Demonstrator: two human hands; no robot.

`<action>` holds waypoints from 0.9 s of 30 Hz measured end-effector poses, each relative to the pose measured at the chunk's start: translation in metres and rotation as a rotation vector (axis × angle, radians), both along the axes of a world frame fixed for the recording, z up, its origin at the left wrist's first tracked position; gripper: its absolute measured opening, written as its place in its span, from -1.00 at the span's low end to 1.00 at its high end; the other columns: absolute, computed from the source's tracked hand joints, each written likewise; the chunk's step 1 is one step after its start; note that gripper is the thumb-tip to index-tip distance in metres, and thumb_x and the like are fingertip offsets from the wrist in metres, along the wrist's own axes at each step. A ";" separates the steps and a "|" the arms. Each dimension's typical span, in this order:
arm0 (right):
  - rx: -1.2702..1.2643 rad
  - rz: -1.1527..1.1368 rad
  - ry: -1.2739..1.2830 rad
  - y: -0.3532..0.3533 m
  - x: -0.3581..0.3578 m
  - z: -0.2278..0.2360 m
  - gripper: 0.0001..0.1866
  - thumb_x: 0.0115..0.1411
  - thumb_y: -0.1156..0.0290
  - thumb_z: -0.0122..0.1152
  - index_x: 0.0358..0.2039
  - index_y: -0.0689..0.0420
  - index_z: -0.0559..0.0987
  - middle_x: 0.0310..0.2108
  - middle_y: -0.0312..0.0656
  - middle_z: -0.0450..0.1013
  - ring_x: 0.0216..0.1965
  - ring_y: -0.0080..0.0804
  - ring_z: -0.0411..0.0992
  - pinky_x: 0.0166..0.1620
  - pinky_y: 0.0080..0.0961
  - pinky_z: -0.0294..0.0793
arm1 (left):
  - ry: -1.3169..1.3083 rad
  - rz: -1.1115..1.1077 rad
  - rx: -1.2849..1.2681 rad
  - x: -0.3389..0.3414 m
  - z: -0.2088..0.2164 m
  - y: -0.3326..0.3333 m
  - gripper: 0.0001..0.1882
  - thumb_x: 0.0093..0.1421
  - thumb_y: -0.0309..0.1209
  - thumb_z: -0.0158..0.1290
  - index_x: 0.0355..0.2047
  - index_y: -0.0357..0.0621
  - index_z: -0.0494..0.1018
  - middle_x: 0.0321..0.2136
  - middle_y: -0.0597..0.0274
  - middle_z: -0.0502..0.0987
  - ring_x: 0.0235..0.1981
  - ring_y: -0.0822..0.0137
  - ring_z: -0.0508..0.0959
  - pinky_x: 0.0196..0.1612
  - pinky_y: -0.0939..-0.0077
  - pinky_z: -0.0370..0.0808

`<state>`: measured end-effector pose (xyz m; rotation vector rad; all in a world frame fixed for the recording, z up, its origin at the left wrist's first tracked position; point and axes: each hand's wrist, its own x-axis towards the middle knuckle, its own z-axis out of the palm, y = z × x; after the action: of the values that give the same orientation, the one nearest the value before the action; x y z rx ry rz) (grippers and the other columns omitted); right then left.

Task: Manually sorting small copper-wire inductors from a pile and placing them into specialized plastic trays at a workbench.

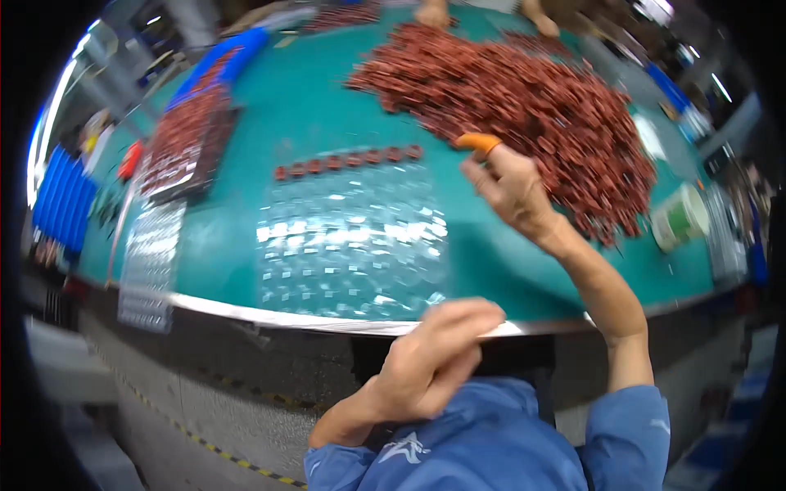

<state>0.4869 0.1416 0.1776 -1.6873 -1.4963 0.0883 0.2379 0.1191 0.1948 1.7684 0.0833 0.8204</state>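
A clear plastic blister tray [352, 237] with rows of pockets lies on the green tabletop in front of me. Along its far edge runs a row of small reddish-brown parts [354, 159]; the nearer pockets show none. My right hand [514, 184], with an orange finger cot [478, 143] on one finger, is over the table between the tray and a large heap of the same parts [524, 98]. Its thumb and that finger are apart, with nothing visible between them. My left hand [434, 356] is at the table's front edge, near the tray's right corner; motion smears its fingers.
Filled trays of brown parts [184, 139] are stacked at the left, beside a blue bin [237, 61]. An empty clear tray [147, 262] overhangs the front edge. A white-and-green tub [681, 217] stands at the right. Another person's hands [434, 15] are beyond the heap.
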 end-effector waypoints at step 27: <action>-0.246 -0.594 -0.170 -0.165 0.068 -0.035 -0.73 0.04 0.31 0.32 -0.38 0.24 0.49 -0.55 -0.15 0.42 -0.49 -0.13 0.44 -0.36 -0.30 0.47 | -0.587 -1.494 -0.841 0.051 0.053 -0.100 -0.73 0.29 -0.50 -0.08 -0.07 -0.16 0.53 -0.02 -0.47 0.30 -0.10 -0.23 0.45 -0.14 0.19 0.46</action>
<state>0.5549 -0.0233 0.1429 -2.3235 -1.0727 -0.2019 0.2893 0.0194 0.2481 0.4047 -1.0116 0.0619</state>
